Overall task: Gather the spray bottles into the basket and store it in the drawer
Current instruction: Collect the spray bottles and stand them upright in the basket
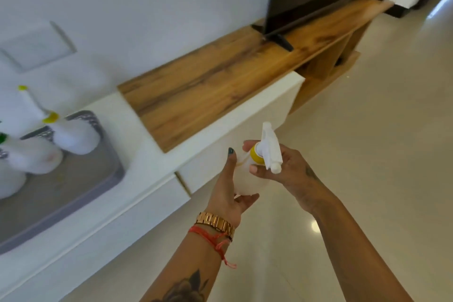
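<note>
One more spray bottle in both hands, on its way to the basket.

The grey basket [73, 186] sits on the white cabinet [157, 162] at the left, cut off by the frame edge, with blurred bottles [73, 137] already inside; their count is unclear. The left hand [228, 189] cups the white spray bottle [247, 179] underneath, likely for support, while the right hand [277, 167] grips its yellow collar. No open drawer is visible.

Four spray bottles [247, 174], one basket [73, 193]

White wall [147, 7], glossy cream floor [367, 154], wood-topped cabinet [220, 86]
</note>
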